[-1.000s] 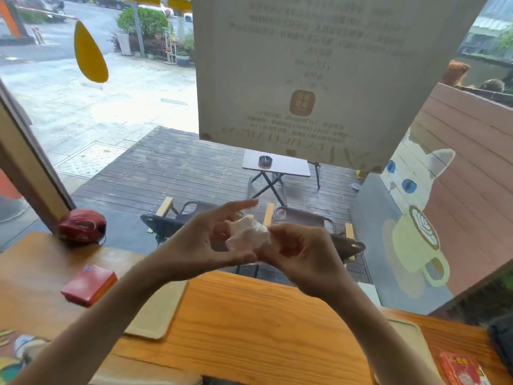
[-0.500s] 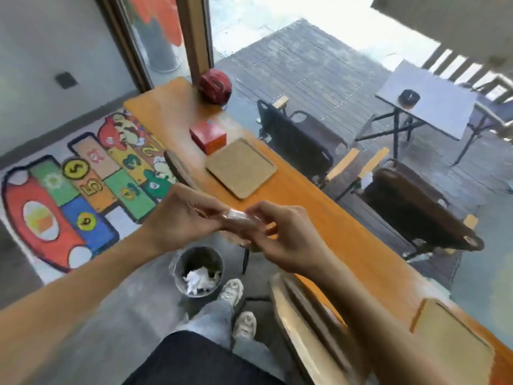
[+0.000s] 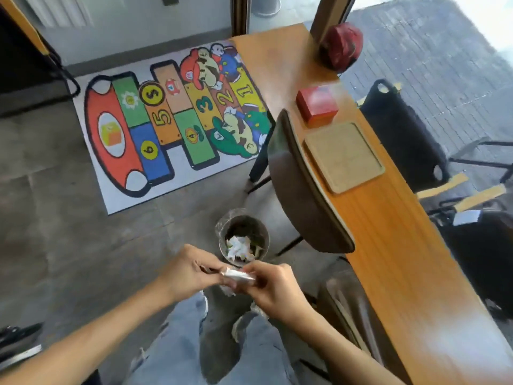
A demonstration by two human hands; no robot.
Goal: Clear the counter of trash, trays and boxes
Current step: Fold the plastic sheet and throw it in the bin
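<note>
- One long wooden table [image 3: 388, 245] runs up the right side of the view and serves as the landmark; it is the surface to be emptied, and several things sit on it yet.
- Off the table's left edge on the floor lies a bright hopscotch mat [image 3: 172, 123], well clear of the work.
- Pushed against the table's near-left edge stands a dark chair [image 3: 302, 190], its back overlapping the edge.
- On the table, just past that chair back, lies a flat tan tray [image 3: 344, 157], empty, probably waiting to be carried off.
- Just beyond the tray on the table sits a red box [image 3: 316, 107], and at the table's far end a round red object [image 3: 341, 45] I cannot identify.
- Left of the table on the floor, beside the chair's legs, stands a small waste bin [image 3: 243, 236] already holding crumpled paper, so dropped trash lands close by.
- Nearer the camera than the bin, off the table's left edge, the left hand [image 3: 191, 273] and right hand [image 3: 273, 287] meet, fingers pinched closed from either side on the same thing.
- Between them is a small whitish wrapper [image 3: 238, 275], held compact just short of the bin; I judge it is being squeezed small for dropping in.
</note>
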